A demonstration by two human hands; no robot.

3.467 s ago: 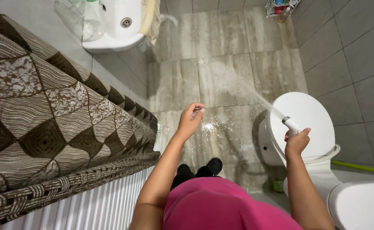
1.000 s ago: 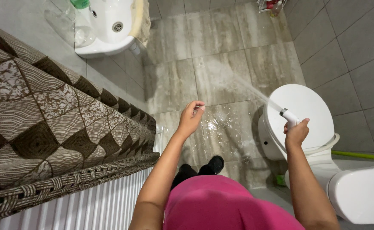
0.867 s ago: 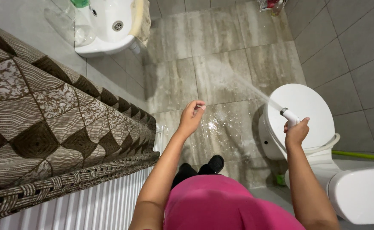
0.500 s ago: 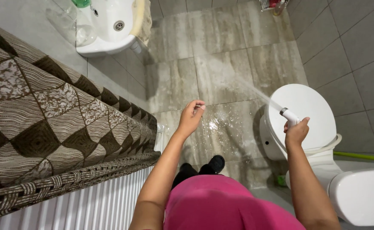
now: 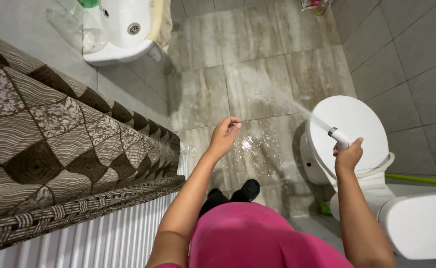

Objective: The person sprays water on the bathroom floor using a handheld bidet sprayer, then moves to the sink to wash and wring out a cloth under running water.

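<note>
1. Bathroom with a grey-brown tiled floor, seen from above, and the main thing is the small white spray nozzle that the right hand is gripping, fist closed around its lower end, right over the closed toilet lid.
2. Water is shooting from the nozzle in a thin jet across to the tiles, where a wet, splashy patch is glinting.
3. Nozzle looks light and rigid, probably slick when wet, so I'd say the body below the head is the spot to hold.
4. Left hand is hovering over the wet patch, fingers loosely curled, holding nothing.
5. Further out: a white basin top left, a brown patterned rug draped over a white radiator.
6. Hose isn't showing at all, and the toilet tank is getting cut off at the edge.
</note>
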